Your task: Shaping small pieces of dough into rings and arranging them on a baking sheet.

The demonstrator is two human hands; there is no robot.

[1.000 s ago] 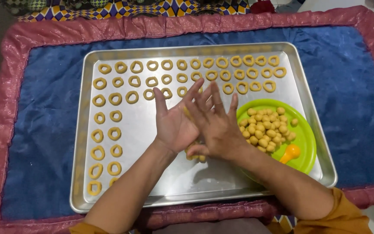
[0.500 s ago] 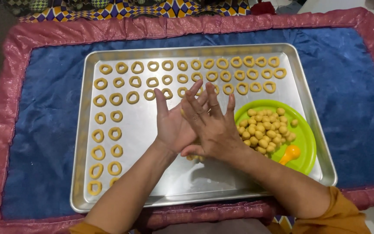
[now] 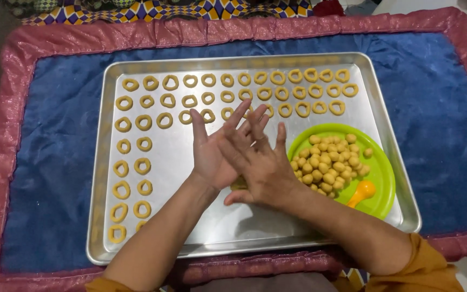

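Pressed between two flat hands, left [image 3: 212, 157] under right [image 3: 263, 165], one dough piece [image 3: 239, 184] peeks out above the single metal tray [image 3: 233, 230]. Around them lie roughly fifty dough rings [image 3: 144, 121], one green plate [image 3: 382, 167] of dough balls [image 3: 328, 162] and one orange scoop [image 3: 362, 192].

You press a small piece of yellow dough [image 3: 239, 184] between your flat palms, left hand [image 3: 212, 154] under right hand [image 3: 260, 165], fingers spread. Only its edge shows at the heel of your hands, above the steel tray [image 3: 190, 227].
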